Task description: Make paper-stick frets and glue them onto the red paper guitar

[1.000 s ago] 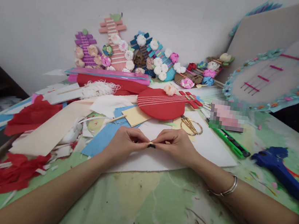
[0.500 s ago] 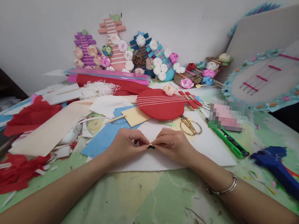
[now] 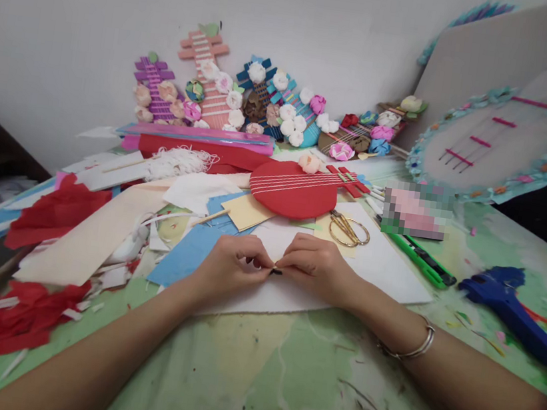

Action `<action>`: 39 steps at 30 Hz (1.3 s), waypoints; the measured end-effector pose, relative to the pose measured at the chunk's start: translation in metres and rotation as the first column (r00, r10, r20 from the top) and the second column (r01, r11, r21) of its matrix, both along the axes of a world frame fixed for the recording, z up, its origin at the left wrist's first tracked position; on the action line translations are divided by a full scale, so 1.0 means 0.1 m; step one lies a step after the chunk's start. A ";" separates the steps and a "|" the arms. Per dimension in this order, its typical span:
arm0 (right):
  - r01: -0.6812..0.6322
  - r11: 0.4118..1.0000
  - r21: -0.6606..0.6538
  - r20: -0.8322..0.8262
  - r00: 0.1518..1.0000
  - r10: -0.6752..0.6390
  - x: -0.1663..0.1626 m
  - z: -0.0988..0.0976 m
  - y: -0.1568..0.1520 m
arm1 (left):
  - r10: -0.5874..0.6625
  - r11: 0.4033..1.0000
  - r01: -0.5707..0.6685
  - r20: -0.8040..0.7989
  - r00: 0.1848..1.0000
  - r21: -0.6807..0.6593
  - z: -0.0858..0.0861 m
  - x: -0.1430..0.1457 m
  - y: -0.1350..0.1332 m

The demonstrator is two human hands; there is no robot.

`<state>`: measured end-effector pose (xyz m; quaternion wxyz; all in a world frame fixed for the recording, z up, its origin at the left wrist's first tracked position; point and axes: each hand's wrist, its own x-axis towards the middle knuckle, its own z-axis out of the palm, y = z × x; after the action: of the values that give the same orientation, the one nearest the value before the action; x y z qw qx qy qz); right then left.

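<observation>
Hardly anything has shifted: the dark piece (image 3: 275,270) stays pinched between the fingertips of the left hand (image 3: 233,263) and right hand (image 3: 318,268), both closed on it, just above the white sheet (image 3: 386,267) near the tabletop's front edge. Scissors (image 3: 348,230) lie just behind, a red guitar (image 3: 295,191) beyond them, and a glue gun (image 3: 507,300) toward the right edge.
</observation>
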<state>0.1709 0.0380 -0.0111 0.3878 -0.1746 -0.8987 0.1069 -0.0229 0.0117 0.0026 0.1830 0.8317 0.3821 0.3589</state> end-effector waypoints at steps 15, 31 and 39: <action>-0.083 0.993 -0.085 0.015 0.996 0.084 0.00 0.03 -0.03 | -0.022 0.998 0.021 -0.009 1.000 -0.056 -0.02 0.02 -0.02; 0.226 0.969 -0.101 0.180 0.962 -0.205 0.08 0.07 0.06 | 0.143 0.990 -0.139 -0.210 0.967 0.035 0.03 -0.01 0.03; 0.280 0.950 -0.137 0.168 0.952 -0.256 0.03 0.03 0.05 | 0.105 0.991 -0.085 -0.197 0.975 0.108 -0.03 0.01 0.02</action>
<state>0.1742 0.0434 -0.0084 0.3155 -0.3333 -0.8815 0.1113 -0.0221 0.0137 -0.0007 0.0843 0.8527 0.4198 0.2991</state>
